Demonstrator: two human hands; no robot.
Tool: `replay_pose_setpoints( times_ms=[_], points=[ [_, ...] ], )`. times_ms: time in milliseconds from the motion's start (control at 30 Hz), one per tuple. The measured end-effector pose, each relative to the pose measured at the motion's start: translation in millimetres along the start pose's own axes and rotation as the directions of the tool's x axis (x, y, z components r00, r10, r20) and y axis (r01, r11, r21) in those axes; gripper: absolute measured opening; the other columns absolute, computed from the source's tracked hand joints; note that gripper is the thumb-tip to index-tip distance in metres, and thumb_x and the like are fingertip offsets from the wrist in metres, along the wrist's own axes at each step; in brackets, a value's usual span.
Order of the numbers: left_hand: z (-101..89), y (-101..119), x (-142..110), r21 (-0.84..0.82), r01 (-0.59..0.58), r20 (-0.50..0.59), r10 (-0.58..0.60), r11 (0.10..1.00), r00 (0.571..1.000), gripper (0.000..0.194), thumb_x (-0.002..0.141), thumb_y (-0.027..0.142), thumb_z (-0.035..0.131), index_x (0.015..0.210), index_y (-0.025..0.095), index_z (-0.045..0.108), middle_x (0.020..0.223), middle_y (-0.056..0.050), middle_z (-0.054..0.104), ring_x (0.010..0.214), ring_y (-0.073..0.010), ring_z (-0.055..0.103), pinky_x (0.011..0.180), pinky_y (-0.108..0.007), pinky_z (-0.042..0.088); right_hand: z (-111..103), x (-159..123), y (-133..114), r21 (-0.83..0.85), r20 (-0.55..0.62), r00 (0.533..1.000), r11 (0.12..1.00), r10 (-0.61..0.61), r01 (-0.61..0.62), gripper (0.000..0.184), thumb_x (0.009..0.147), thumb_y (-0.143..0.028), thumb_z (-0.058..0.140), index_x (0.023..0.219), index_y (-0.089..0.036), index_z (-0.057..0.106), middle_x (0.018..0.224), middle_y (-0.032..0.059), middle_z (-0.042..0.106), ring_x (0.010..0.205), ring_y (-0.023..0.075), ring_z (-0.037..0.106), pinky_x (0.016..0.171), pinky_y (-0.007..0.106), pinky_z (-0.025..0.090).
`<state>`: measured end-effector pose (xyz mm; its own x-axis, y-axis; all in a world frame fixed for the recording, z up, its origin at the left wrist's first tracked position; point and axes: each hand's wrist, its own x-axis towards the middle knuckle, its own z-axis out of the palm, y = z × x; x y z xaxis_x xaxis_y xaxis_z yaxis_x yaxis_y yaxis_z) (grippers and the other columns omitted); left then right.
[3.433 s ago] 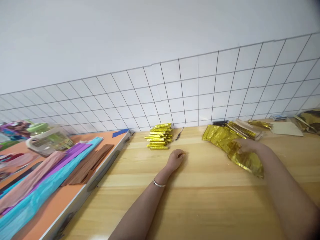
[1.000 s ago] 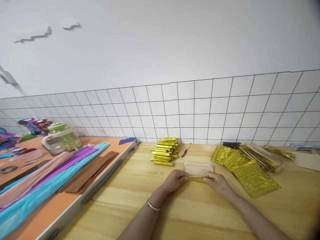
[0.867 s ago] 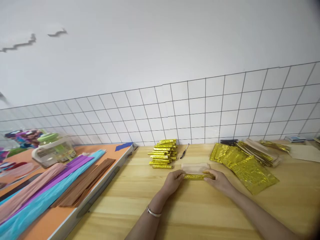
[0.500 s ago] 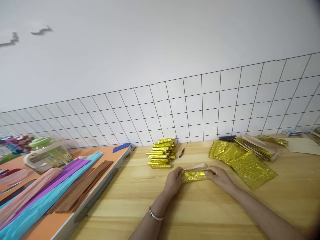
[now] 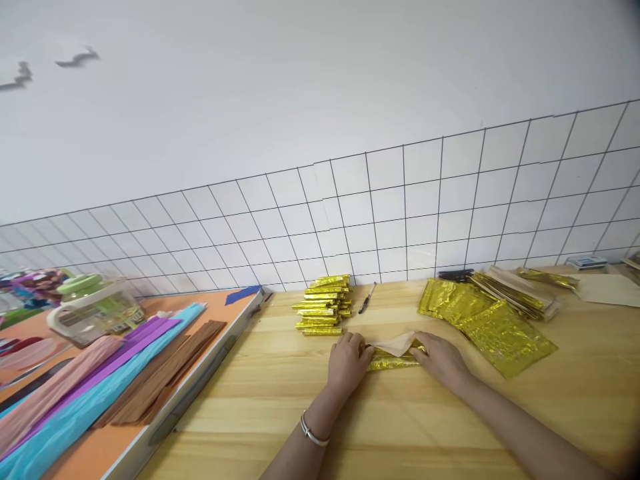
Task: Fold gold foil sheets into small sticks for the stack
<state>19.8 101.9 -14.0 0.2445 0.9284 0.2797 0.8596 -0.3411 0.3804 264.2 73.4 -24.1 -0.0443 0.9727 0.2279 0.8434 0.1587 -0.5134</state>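
At five o'clock in view, left hand (image 5: 349, 363) and right hand (image 5: 443, 359) pinch both ends of the gold foil (image 5: 393, 363), grip closed; even tension should keep any crease straight. Beyond it, at ten o'clock, lie gold rolls (image 5: 323, 311).

foil piece (image 5: 393, 362): partly hidden by left hand (image 5: 349, 359), right hand (image 5: 442, 360) | turquoise strip (image 5: 110, 385): cut by left edge

Light is bright and soft, the left edge blurred.

Forearms (image 5: 525, 419) stretched forward, left hand (image 5: 349, 361) curled, right hand (image 5: 441, 360) pinching.
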Motion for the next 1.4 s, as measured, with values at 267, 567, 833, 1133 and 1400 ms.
replay_pose_setpoints(
  times_ms=[267,567,833,1133,1400],
  points=[
    [6.5,-4,4,-0.292,-0.131,0.024,0.144,0.947,0.989,0.023,0.068,0.026,0.067,0.09,0.022,0.061,0.105,-0.004,0.058,0.102,-0.023,0.047,0.089,-0.035,0.032,5,5,7,-0.07,-0.059,0.993,0.993,-0.098,0.094,0.046,0.075,-0.029,0.055,0.12,-0.019,0.051,0.121,0.0102,0.054,0.113,0.0267,0.043,0.096,0.038,0.031],
    [8.1,5,2,-0.69,-0.086,-0.013,0.107,0.719,0.994,0.005,0.075,0.015,0.054,0.079,0.017,0.053,0.1,-0.005,0.06,0.071,-0.0111,0.052,0.062,-0.022,0.039,6,6,12,0.254,-0.041,0.998,0.965,-0.055,0.064,0.065,0.07,-0.03,0.058,0.132,-0.019,0.042,0.12,0.0097,0.055,0.106,0.0249,0.05,0.09,0.037,0.039],
    [6.7,7,6,-0.963,0.061,0.028,-0.129,0.261,0.991,0.043,0.07,0.025,0.067,0.11,0.021,0.05,0.088,-0.002,0.06,0.068,-0.0097,0.053,0.061,-0.02,0.041,8,6,10,0.501,-0.019,1.0,0.866,0.008,0.003,0.025,0.075,-0.042,0.056,0.074,-0.018,0.057,0.061,-0.0036,0.049,0.058,0.0123,0.046,0.051,0.022,0.034],
    [14.9,1,8,-0.951,0.1,0.074,-0.099,0.293,0.992,0.025,0.069,0.028,0.069,0.089,0.017,0.058,0.075,0.001,0.057,0.065,-0.0093,0.051,0.06,-0.02,0.039,3,4,4,0.501,-0.04,0.999,0.865,-0.006,0.025,0.039,0.077,-0.051,0.053,0.058,-0.02,0.038,0.055,-0.0057,0.033,0.053,0.0097,0.034,0.046,0.022,0.024],
    [9.6,4,7,-0.939,0.046,-0.003,-0.141,0.341,0.99,0.015,0.075,0.027,0.061,0.077,0.016,0.052,0.072,0.001,0.051,0.063,-0.009,0.046,0.059,-0.02,0.038,-1,-2,-4,0.452,0.037,0.993,0.888,-0.115,0.086,0.044,0.084,-0.054,0.042,0.056,-0.019,0.04,0.054,-0.0042,0.035,0.053,0.0106,0.035,0.049,0.022,0.025]
  ],
)
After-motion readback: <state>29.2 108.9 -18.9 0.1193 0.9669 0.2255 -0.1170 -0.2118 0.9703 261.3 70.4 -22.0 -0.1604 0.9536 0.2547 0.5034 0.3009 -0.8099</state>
